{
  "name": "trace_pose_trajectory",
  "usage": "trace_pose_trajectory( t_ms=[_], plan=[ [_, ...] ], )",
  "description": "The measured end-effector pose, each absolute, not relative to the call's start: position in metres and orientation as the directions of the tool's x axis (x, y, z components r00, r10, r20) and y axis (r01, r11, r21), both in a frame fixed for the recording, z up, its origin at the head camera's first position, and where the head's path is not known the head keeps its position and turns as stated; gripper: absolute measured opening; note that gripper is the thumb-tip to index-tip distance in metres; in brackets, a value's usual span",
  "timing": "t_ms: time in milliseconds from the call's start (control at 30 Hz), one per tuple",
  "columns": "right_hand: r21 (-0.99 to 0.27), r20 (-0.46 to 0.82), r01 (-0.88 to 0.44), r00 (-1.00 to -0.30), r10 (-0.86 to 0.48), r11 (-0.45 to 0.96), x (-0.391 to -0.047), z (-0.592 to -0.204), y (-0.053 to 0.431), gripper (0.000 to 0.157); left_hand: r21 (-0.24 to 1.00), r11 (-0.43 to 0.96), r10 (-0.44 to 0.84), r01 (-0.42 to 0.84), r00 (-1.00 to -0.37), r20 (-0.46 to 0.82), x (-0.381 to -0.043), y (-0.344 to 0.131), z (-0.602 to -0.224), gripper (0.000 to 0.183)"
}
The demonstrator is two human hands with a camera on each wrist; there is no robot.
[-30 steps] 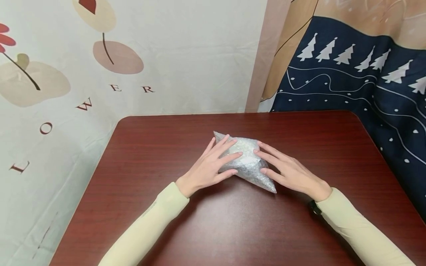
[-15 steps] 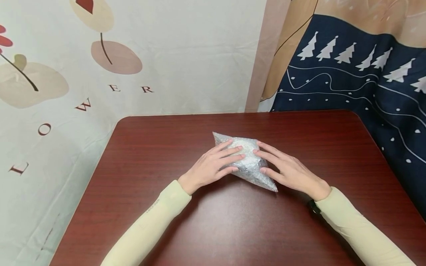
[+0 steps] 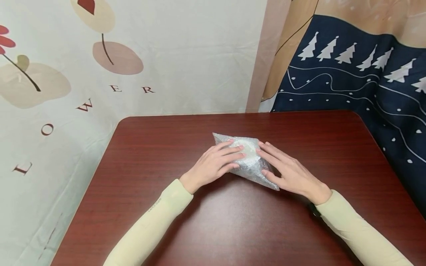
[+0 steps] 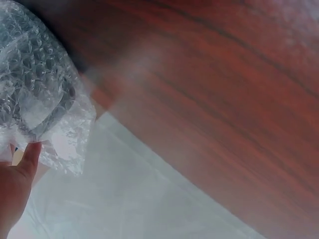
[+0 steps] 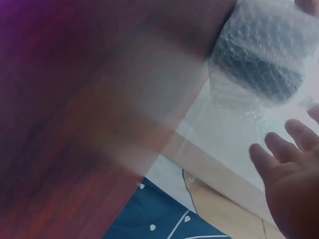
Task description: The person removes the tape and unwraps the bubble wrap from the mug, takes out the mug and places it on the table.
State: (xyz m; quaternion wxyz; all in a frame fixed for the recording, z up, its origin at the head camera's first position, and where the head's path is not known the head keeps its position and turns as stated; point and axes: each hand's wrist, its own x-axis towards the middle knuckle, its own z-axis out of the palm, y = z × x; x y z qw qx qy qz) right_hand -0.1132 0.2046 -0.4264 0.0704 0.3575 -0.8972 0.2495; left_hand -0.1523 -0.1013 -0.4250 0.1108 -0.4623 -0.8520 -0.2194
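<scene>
A bubble-wrap pouch (image 3: 247, 170) lies on the dark red-brown table, its silvery surface catching the light. Through the plastic, something dark shows in both wrist views, but its kind is unclear. My left hand (image 3: 213, 164) rests on the pouch's left side, fingers stretched over the top and thumb near the front edge. In the left wrist view the thumb (image 4: 32, 157) meets the wrap (image 4: 35, 74). At the pouch's right side is my right hand (image 3: 293, 171), fingers extended. The right wrist view shows its fingers (image 5: 274, 149) apart from the wrap (image 5: 264, 59).
The table (image 3: 216, 229) has rounded far corners. Behind it hangs a pale cloth (image 3: 199, 55) printed with flowers and letters. A navy cloth with white trees (image 3: 332, 81) hangs at the right. A dark band (image 3: 314, 210) is on the right wrist.
My left hand has slid rightward, farther onto the pouch, and its fingers are closer together. The pouch's near corner has shifted slightly right. My right hand has barely moved.
</scene>
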Motion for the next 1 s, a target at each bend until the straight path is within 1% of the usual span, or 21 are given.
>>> trace_pose_trajectory(
  t_ms=[100,200,300,400,500,600,767,1000],
  plan=[
    [-0.371,0.375,-0.724,-0.69,-0.619,0.582,-0.111,-0.427,0.203,0.072,0.282,0.471,0.736,0.836,-0.549,0.396,-0.153,-0.101,-0.424,0.038],
    [-0.328,0.457,-0.787,-0.616,-0.642,0.522,-0.11,-0.429,0.202,0.064,0.291,0.472,0.733,0.832,-0.554,0.395,-0.154,-0.1,-0.423,0.038],
    [-0.255,0.528,-0.844,-0.53,-0.664,0.471,-0.109,-0.43,0.2,0.057,0.309,0.474,0.729,0.824,-0.564,0.386,-0.154,-0.1,-0.422,0.038],
    [-0.171,0.567,-0.877,-0.46,-0.684,0.448,-0.11,-0.43,0.197,0.051,0.329,0.475,0.723,0.816,-0.576,0.382,-0.154,-0.099,-0.422,0.037],
    [-0.1,0.568,-0.894,-0.411,-0.713,0.436,-0.11,-0.429,0.195,0.048,0.344,0.476,0.715,0.81,-0.584,0.385,-0.154,-0.099,-0.423,0.037],
    [-0.059,0.552,-0.901,-0.389,-0.738,0.43,-0.109,-0.428,0.193,0.047,0.352,0.477,0.71,0.805,-0.589,0.386,-0.154,-0.099,-0.423,0.037],
    [-0.038,0.538,-0.9,-0.384,-0.751,0.434,-0.11,-0.427,0.192,0.043,0.375,0.48,0.705,0.793,-0.603,0.374,-0.155,-0.099,-0.422,0.038],
    [-0.039,0.572,-0.913,-0.354,-0.74,0.407,-0.114,-0.43,0.187,0.025,0.415,0.484,0.697,0.77,-0.627,0.349,-0.158,-0.099,-0.421,0.038]
  ],
)
